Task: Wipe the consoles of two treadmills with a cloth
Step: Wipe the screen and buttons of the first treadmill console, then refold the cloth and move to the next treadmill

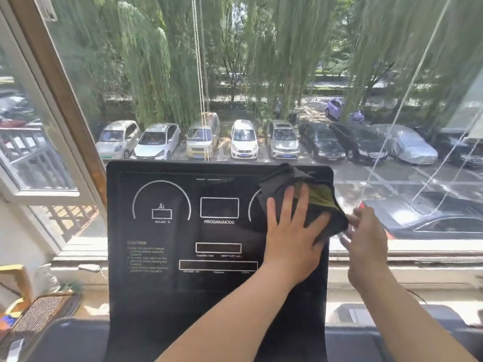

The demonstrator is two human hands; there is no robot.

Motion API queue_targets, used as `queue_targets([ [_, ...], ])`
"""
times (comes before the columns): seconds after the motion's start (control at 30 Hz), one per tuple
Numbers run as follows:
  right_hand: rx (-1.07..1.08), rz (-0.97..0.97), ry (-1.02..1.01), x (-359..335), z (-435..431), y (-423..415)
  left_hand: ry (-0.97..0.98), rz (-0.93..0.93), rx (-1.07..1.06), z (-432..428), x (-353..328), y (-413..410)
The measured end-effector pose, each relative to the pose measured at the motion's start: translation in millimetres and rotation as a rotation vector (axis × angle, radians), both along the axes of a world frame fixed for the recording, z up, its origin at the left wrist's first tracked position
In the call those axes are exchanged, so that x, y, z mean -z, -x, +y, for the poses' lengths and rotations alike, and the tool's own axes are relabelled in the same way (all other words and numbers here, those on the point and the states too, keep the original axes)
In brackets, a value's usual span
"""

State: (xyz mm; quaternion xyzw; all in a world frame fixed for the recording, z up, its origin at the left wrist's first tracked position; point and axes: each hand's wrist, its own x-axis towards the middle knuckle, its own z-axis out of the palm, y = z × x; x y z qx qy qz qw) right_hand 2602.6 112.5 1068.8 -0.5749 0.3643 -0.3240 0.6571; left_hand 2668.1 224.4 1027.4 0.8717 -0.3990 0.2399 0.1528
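A black treadmill console (pixel 162 236) with white dial outlines and "PROGAM/MODE" print stands upright in front of me. A dark cloth (pixel 287 184) with an olive-green inner side lies bunched against its upper right part. My left hand (pixel 292 231) presses flat on the cloth, fingers spread and straight. My right hand (pixel 366 236) is at the console's right edge, its blurred fingertips meeting the cloth's lower right corner. Whether it pinches the corner is unclear. No second treadmill is in view.
A large window (pixel 261 74) stands right behind the console, with beaded blind cords (pixel 201 100) hanging at its middle. An opened window sash (pixel 31 152) is at the left. Clutter and a woven mat (pixel 39 314) lie at the lower left. The sill (pixel 418 254) runs behind my right hand.
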Motion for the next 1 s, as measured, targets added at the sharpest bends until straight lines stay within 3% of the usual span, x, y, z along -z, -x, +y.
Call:
queue_targets([
  [0.13,0.07,0.088,-0.098,11,-15,32,-0.098,0.14,0.296,-36,0,22],
  [0.23,0.172,0.131,-0.163,22,-16,57,-0.02,0.4,0.443,-42,5,40],
  [0.3,0.198,0.137,-0.168,29,-15,74,0.087,0.738,0.423,-33,7,59],
  [0.4,0.175,0.158,-0.206,36,-13,97,0.471,1.312,0.324,-1,21,82],
  [0.53,0.099,0.21,-0.162,43,8,110,0.875,1.88,0.159,59,31,93],
  [0.6,0.051,0.247,-0.123,53,25,119,1.007,2.012,0.095,86,33,98],
  [0.73,-0.055,0.338,-0.057,70,62,159,1.023,2.186,0.05,113,30,119],
  [0.87,-0.231,0.318,-0.378,79,87,217,0.971,2.33,0.096,114,33,163],
  [1.0,-0.13,0.235,-0.547,82,104,308,0.779,2.453,0.22,111,39,233],
])
